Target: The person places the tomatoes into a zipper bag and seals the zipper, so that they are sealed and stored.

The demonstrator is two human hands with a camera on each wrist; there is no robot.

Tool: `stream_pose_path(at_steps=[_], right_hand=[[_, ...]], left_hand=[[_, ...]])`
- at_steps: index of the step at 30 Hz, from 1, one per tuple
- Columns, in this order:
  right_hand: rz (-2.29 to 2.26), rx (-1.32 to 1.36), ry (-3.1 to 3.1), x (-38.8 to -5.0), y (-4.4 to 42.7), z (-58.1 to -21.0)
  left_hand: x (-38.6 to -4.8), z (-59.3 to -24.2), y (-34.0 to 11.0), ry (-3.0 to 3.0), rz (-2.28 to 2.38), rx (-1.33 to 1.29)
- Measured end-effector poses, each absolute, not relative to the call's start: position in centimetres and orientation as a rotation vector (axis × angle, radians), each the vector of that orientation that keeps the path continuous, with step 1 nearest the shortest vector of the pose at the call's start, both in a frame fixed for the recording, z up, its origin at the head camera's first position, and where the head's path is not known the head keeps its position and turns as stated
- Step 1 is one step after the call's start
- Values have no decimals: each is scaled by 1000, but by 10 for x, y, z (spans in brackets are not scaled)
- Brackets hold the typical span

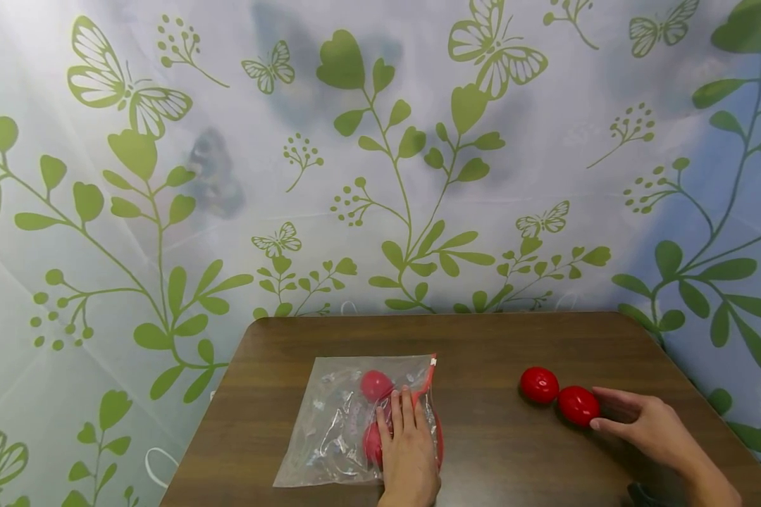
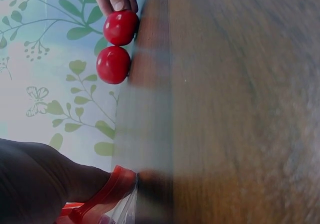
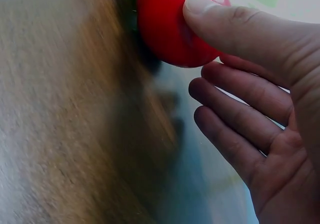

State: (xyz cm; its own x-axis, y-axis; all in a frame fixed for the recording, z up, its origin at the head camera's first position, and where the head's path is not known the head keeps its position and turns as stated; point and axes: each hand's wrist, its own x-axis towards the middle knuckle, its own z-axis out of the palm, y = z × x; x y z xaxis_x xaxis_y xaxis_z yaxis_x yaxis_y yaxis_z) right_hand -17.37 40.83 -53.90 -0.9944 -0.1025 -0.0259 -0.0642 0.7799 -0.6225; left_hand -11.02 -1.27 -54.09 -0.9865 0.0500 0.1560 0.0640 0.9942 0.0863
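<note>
A clear zip bag (image 1: 330,422) with a red zipper edge lies on the table, holding several red round objects (image 1: 376,385). The left hand (image 1: 409,454) rests on the bag's right part, fingers extended over it; in the left wrist view its thumb is beside the red edge (image 2: 117,184). Two glossy red balls, tomato-like, sit side by side at the right, one (image 1: 539,385) up and left of the other (image 1: 578,405). The right hand (image 1: 650,429) has thumb and fingers around the nearer ball (image 3: 175,24), thumb on its surface, the other fingers spread loosely.
The brown wooden table (image 1: 482,338) stands before a pale curtain (image 1: 418,141) printed with green leaves and butterflies. A dark object (image 1: 642,493) shows at the table's front right, by the right forearm.
</note>
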Motion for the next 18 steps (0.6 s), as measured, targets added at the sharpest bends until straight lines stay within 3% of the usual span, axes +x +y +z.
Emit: stream_pose_path(at_steps=[18], right_hand=[[-1098,-97,2864,-171,401,-543]], left_hand=[[-109,-541,-12,-2987,-159,-83]])
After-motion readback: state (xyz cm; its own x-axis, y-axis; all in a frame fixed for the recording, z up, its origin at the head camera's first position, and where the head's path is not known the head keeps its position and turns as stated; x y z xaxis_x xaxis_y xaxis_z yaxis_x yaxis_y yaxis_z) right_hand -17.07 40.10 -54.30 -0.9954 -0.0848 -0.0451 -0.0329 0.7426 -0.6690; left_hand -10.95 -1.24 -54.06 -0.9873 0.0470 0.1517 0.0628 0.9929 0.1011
